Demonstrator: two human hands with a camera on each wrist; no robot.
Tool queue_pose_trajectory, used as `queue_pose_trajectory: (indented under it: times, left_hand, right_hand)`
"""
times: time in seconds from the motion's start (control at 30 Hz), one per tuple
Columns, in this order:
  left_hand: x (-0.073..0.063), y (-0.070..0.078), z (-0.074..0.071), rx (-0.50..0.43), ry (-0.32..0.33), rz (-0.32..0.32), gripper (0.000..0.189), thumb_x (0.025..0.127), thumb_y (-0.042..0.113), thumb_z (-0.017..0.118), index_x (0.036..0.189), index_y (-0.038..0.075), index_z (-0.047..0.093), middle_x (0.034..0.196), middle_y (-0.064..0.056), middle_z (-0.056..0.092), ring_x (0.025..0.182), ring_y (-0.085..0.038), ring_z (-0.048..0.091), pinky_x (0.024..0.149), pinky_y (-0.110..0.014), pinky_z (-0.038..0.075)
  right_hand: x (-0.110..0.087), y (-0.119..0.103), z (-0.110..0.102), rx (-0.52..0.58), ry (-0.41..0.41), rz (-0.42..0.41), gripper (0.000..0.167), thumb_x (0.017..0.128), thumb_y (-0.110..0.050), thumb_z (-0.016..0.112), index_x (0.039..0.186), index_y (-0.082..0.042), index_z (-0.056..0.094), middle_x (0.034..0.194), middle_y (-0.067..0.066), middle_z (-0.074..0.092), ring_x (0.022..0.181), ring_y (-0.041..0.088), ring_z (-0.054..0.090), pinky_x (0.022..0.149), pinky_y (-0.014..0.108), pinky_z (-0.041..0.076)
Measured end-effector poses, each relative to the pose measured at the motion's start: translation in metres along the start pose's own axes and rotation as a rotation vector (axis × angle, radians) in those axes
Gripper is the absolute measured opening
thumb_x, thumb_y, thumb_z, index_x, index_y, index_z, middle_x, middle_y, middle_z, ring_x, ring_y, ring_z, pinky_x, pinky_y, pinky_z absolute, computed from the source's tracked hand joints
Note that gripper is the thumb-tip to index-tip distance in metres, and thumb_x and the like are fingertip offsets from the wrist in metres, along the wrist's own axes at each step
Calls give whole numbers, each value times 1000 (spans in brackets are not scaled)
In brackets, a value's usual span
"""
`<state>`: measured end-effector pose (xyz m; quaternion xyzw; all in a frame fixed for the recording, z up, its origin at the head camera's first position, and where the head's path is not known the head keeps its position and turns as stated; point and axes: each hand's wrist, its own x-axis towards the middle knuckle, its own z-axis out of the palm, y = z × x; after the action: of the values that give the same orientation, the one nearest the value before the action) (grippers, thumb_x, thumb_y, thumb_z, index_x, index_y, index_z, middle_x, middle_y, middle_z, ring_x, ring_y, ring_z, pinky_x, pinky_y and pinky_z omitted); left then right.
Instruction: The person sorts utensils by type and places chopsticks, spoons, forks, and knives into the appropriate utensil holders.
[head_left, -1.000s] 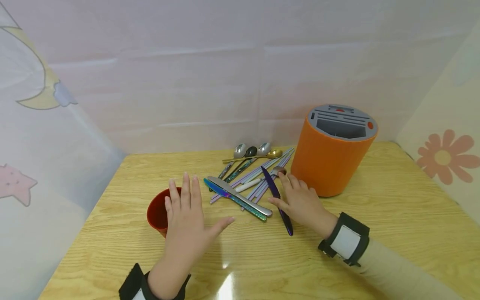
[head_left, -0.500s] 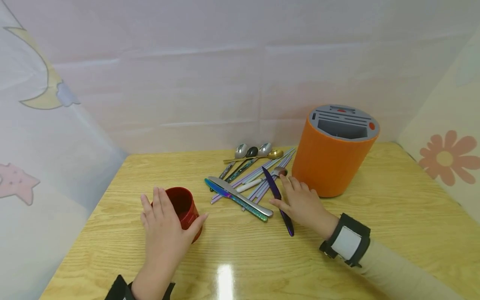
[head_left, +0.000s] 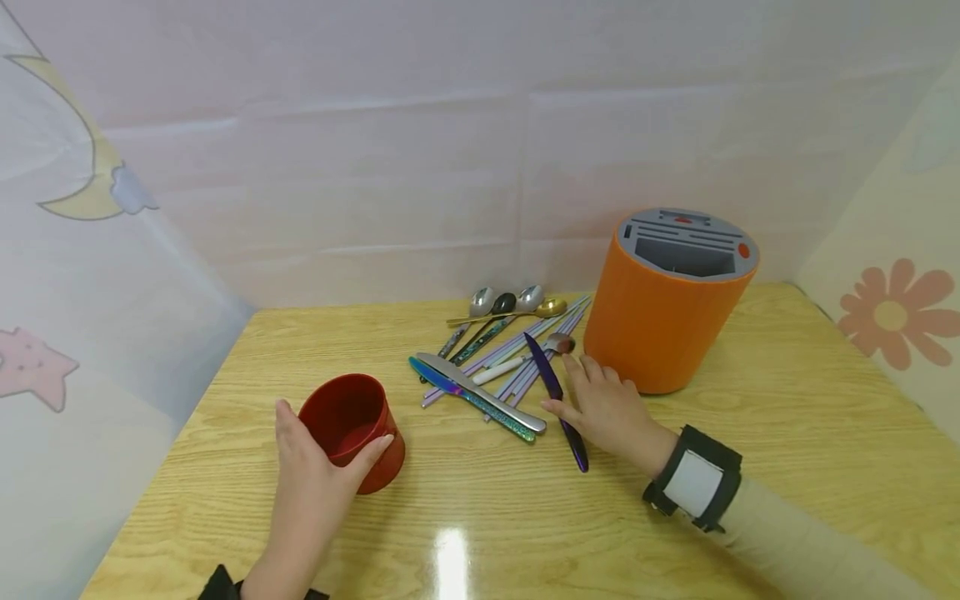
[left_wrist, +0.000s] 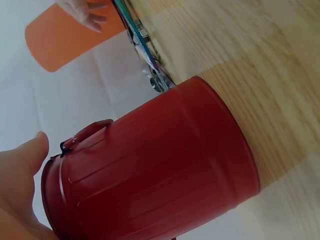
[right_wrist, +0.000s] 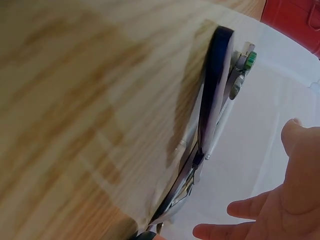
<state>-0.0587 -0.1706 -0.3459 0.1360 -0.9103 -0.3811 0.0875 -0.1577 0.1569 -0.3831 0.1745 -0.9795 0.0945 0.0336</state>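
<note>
A small red metal bucket [head_left: 390,454] with a side lug stands upright on the left half of the table. My left hand [head_left: 303,475] spans its near rim, thumb extended over the right side and fingers along the left; in the left wrist view the thumb [left_wrist: 32,150] is raised off the wall beside the bucket [left_wrist: 150,165]. My right hand [head_left: 607,408] hovers with spread, relaxed fingers beside a purple knife [head_left: 555,392] and a white-handled spoon [head_left: 498,370]. The right wrist view shows that hand [right_wrist: 300,185] apart from the purple knife [right_wrist: 215,90].
An orange oval knife block [head_left: 652,325] with a grey slotted top stands behind my right hand. Two crossed knives [head_left: 480,396], light purple chopsticks [head_left: 525,379] and several spoons [head_left: 480,302] lie piled mid-table. A printed cloth wall [head_left: 375,192] closes off the back.
My left hand has moved left and down from over the bucket to its near-left rim. The bucket shows more fully. My right hand has barely moved.
</note>
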Motion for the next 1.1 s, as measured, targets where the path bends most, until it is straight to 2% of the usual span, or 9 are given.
queue_pose_trajectory:
  times: [0.1,0.2,0.33,0.43,0.53,0.63,0.87,0.97,1.1]
  left_hand:
    - [4,-1,0,-63,23,-1,129,77,49,79,150,-1,-15,154,-31,8,135,-51,26,98,-63,36]
    - [7,-1,1,-98,66,13,119,74,44,84,149,-1,3,146,-29,27,128,-47,37,94,-61,43]
    - [11,-2,0,-74,102,35,108,68,43,88,140,-1,21,133,-24,43,118,-43,47,88,-59,48]
    - [14,-4,0,-97,85,32,113,68,44,88,144,-2,18,134,-24,42,120,-43,45,89,-60,47]
    - [15,-6,0,-142,60,10,119,71,39,87,150,-1,8,139,-25,37,125,-42,39,93,-60,45]
    - [16,-8,1,-163,47,-4,125,73,36,86,152,-1,-2,143,-26,31,128,-43,34,94,-61,43]
    - [19,-9,2,-239,38,-15,116,74,31,87,153,0,7,144,-23,33,129,-41,34,97,-60,42]
    - [19,-10,3,-260,33,-39,116,75,29,86,153,0,6,147,-23,31,131,-41,33,99,-60,40]
    - [21,-12,5,-270,41,-48,116,75,28,86,153,-1,6,148,-24,31,131,-42,33,101,-60,38]
  right_hand:
    - [1,0,0,-3,-14,4,77,94,-52,55,144,5,40,138,32,43,116,50,48,87,65,43]
    - [2,0,1,-9,-29,6,76,94,-53,55,141,5,43,133,30,47,112,47,50,84,62,45]
    - [4,0,3,-22,-45,5,68,92,-55,57,124,6,56,107,22,55,94,38,53,73,52,48]
    - [6,1,5,-35,-75,8,58,91,-55,59,100,2,62,86,14,50,81,31,50,64,43,45]
    - [9,2,7,-46,-119,8,55,90,-56,60,87,-2,60,79,10,45,77,27,47,62,39,41]
    - [12,1,9,-60,-149,0,54,89,-57,60,85,-3,59,77,9,45,76,27,46,62,38,41]
    - [21,0,13,-68,-194,10,52,89,-54,63,88,-1,60,78,9,51,76,25,52,64,39,47]
    - [24,-1,16,-25,-218,11,46,91,-46,65,81,-2,59,71,7,53,68,22,53,61,35,46]
    - [25,-1,17,42,-255,12,38,95,-33,62,70,-6,55,61,3,50,55,17,49,51,29,39]
